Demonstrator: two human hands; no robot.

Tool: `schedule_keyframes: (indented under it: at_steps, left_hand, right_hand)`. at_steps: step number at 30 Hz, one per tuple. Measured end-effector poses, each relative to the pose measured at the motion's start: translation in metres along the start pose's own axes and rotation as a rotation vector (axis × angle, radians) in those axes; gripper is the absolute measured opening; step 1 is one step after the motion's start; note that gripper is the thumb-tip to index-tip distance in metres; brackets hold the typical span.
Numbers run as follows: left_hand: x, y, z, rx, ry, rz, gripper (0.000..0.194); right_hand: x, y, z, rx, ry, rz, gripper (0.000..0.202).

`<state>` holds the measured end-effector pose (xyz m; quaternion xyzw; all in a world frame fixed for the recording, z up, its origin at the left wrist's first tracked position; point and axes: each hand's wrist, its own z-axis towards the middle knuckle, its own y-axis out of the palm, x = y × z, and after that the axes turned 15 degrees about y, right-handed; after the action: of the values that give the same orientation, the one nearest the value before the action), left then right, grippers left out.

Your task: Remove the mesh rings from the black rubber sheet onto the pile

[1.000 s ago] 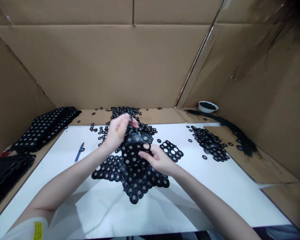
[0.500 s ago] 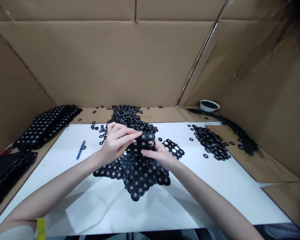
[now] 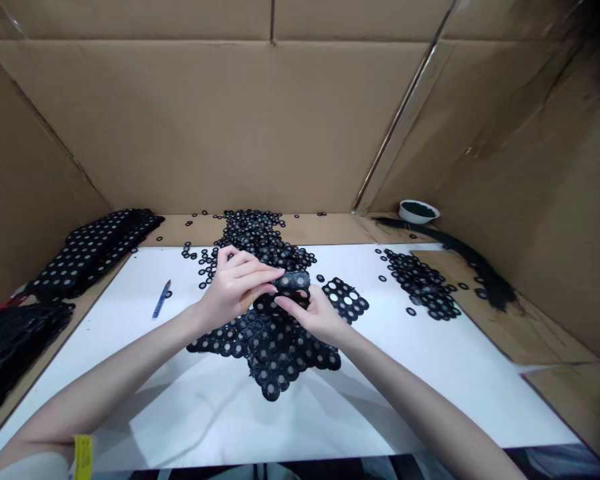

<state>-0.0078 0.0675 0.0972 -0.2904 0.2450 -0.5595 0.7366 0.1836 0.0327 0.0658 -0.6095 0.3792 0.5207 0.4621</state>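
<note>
Between my two hands is a small black panel of joined rings, its upper edge bent over. My left hand pinches its left side, fingers stretched together over the top and thumb below. With thumb and fingers, my right hand grips the lower right of the same panel; some fingertips are hidden behind it. Under the hands lie several larger black ring panels, overlapping on the white board. Just right of my right hand rests another small ring panel with white showing through its holes.
Loose black rings are heaped behind the hands, with another pile at right. A blue pencil lies left. Stacked ring panels stand far left. Dark green strands and a white bowl are at back right. Cardboard walls surround the board.
The held panel's upper part has tilted and folded over, so less of its face shows. My right thumb has shifted slightly left and up along it.
</note>
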Motion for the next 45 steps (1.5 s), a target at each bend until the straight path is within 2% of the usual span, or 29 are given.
schedule_keyframes:
  at_steps: [4, 11, 14, 18, 22, 24, 26, 30, 31, 33, 36, 40, 45]
  left_hand:
    - [0.002, 0.002, 0.002, -0.012, -0.001, -0.005, 0.025]
    - [0.003, 0.001, 0.010, -0.127, -0.242, -0.210, 0.022]
    - [0.003, 0.001, 0.014, -0.117, -0.328, -0.299, 0.024]
    - [-0.011, 0.009, 0.018, -0.035, -0.432, -0.424, 0.023]
    - [-0.041, 0.019, 0.018, 0.190, -0.541, -0.532, 0.033]
    - [-0.049, 0.020, 0.020, 0.290, -0.556, -0.538, 0.034]
    - [-0.048, 0.018, 0.024, 0.339, -0.538, -0.529, 0.033]
    - [-0.024, 0.011, 0.037, 0.356, -0.433, -0.437, 0.026]
    - [-0.018, 0.011, 0.040, 0.339, -0.369, -0.392, 0.022]
    - [-0.008, 0.016, 0.046, 0.262, -0.152, -0.247, 0.019]
    - [-0.004, 0.030, 0.049, 0.129, 0.124, -0.065, 0.020]
    - [-0.008, 0.045, 0.049, 0.016, 0.157, -0.092, 0.017]
    - [-0.007, 0.043, 0.058, -0.084, 0.099, -0.191, 0.016]
  right_hand:
    - [0.000, 0.001, 0.001, 0.028, -0.043, -0.042, 0.016]
    - [0.004, -0.001, 0.003, 0.107, -0.014, -0.168, 0.024]
    - [0.006, -0.002, 0.002, 0.109, -0.007, -0.202, 0.025]
    - [0.004, -0.002, 0.004, 0.039, -0.046, -0.170, 0.020]
    - [0.002, -0.003, 0.005, -0.060, -0.022, -0.044, 0.027]
    - [0.004, -0.006, 0.004, -0.066, 0.014, -0.027, 0.028]
    - [0.005, -0.009, 0.004, -0.035, 0.022, 0.002, 0.029]
    - [0.006, -0.013, 0.006, -0.028, 0.020, 0.118, 0.036]
    - [0.006, -0.013, 0.007, -0.012, 0.025, 0.128, 0.037]
    - [0.009, -0.013, 0.009, 0.043, 0.040, 0.114, 0.033]
    - [0.014, -0.013, 0.009, 0.100, 0.045, 0.074, 0.022]
    - [0.015, -0.019, 0.006, 0.092, 0.033, 0.038, 0.018]
    - [0.009, -0.032, 0.002, 0.063, 0.056, -0.010, 0.015]
